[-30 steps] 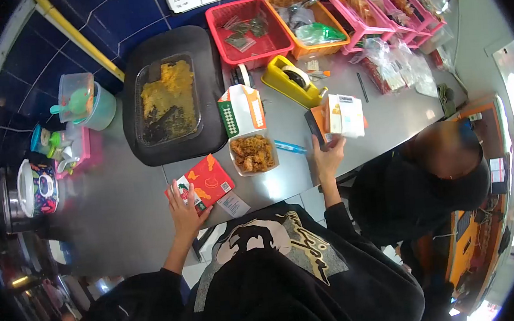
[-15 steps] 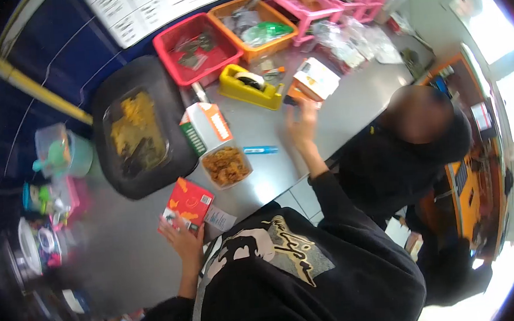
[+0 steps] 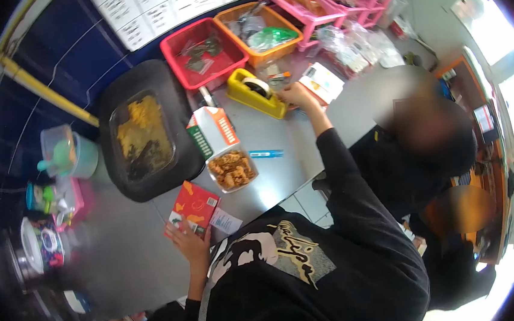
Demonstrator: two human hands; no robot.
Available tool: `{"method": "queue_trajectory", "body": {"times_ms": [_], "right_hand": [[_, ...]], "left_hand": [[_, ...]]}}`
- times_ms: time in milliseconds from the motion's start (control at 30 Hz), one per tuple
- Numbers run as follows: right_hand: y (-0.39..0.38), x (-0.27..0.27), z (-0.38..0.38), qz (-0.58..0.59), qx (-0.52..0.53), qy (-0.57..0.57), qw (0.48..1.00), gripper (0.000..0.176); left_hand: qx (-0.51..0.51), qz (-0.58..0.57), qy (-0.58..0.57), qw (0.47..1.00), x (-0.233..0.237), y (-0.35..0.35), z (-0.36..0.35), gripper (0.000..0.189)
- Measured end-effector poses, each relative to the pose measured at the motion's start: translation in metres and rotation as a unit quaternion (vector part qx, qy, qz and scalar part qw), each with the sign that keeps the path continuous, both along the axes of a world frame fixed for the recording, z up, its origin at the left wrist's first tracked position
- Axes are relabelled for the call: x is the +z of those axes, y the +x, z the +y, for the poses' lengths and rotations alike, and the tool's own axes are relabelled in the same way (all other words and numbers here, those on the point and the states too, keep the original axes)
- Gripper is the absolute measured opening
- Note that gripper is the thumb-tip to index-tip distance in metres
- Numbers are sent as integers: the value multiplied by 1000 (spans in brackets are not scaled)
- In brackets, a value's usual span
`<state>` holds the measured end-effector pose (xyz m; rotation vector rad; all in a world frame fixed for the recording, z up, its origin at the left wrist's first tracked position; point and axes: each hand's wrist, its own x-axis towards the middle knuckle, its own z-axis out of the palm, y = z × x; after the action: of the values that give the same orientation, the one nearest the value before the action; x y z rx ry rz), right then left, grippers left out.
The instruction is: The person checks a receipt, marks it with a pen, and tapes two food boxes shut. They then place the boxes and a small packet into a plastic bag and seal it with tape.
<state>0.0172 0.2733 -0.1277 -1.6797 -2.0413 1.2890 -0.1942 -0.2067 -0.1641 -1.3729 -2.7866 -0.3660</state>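
Note:
My left hand (image 3: 191,242) lies with its fingers stretched over the lower corner of a red folded carton (image 3: 194,204), which rests flat on the steel table. A white slip of paper (image 3: 226,221) sticks out beside that carton. At the yellow tape dispenser (image 3: 251,100), my right hand (image 3: 298,95) has its fingers drawn together by the front end; whatever is between them is too small to make out. Behind this hand is a white-and-orange box (image 3: 322,83). An open paper tray of fried food (image 3: 232,169) stands between my hands, touching a white-and-green carton (image 3: 213,131).
A blue marker (image 3: 266,154) lies right of the food. A black tub with a clear lid (image 3: 145,133) stands to the left. Red (image 3: 207,75) and orange baskets (image 3: 261,56) line the wall beside pink racks (image 3: 306,13). Another person (image 3: 413,148) is close on the right.
My right hand has moved from the white-and-orange box up and left to the dispenser's front end, its fingers drawing together. My left hand stays on the red carton. The view has shifted slightly.

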Motion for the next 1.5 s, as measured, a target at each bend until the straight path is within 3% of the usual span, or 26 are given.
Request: {"method": "queue_trajectory", "body": {"times_ms": [100,167,233,267,300,333,367,433,500,567,633,667,733,767,833,933,1033,1100,1167,1233,1300,1367,1400,1433,1467,1500], "right_hand": [[14,4,-9,178,-44,-83,979,21],[31,8,-26,312,-95,-117,938,25],[38,8,-48,314,-119,-61,940,22],[42,4,-55,162,-71,82,981,20],[43,0,-61,5,-19,223,975,19],[35,-7,-64,34,-76,215,973,16],[29,-9,-61,35,-67,211,975,16],[14,-8,-62,-175,-88,405,893,15],[9,-22,-56,-324,-86,366,868,15],[24,-15,-71,-268,-72,364,889,19],[41,-35,-82,-98,-36,408,907,21],[36,-29,-106,13,-41,327,944,19],[4,-6,-178,233,-36,122,964,16],[-12,5,-218,265,-29,0,964,15],[-42,-2,-283,261,87,-60,960,12],[-83,-27,-333,361,120,-228,896,21],[-106,-41,-339,263,177,-81,945,37],[-107,-52,-337,270,188,-64,942,38],[-105,-62,-332,272,202,-46,940,40],[-105,-58,-324,296,259,67,917,42],[-101,-44,-315,278,274,81,917,43],[-96,-29,-301,199,364,169,894,39],[-95,-23,-290,170,328,222,902,34],[-103,1,-278,231,244,239,911,13],[-117,28,-264,199,151,282,926,8],[-131,34,-244,181,88,323,925,19]], "left_hand": [[-3,3,-2,1000,8,1,5,85],[-19,11,17,1000,6,1,4,85],[1,7,6,1000,7,4,5,84],[8,5,-4,1000,8,6,5,84],[14,2,-9,1000,7,7,6,84],[15,3,-5,1000,6,8,5,84],[19,5,3,1000,4,7,6,84],[25,31,1,999,3,7,6,84],[48,15,-26,998,6,13,9,84],[61,22,-20,998,5,17,8,83],[71,33,-3,997,2,15,13,82],[65,38,13,997,1,15,12,82],[58,44,24,997,3,16,12,81],[62,42,21,997,2,16,12,81],[49,48,25,997,0,15,11,81],[48,28,36,998,5,15,13,81],[21,4,48,999,6,12,12,82],[-31,21,76,996,-3,7,6,73],[-232,138,52,961,-7,-4,1,62],[-214,113,37,970,6,1,3,53],[-194,60,66,977,7,0,6,48],[-188,63,64,978,7,1,7,47],[-181,36,77,980,6,1,6,48],[-173,8,88,981,6,2,5,49],[-172,6,88,981,9,3,5,49],[-166,-21,102,981,14,3,6,49]]}}
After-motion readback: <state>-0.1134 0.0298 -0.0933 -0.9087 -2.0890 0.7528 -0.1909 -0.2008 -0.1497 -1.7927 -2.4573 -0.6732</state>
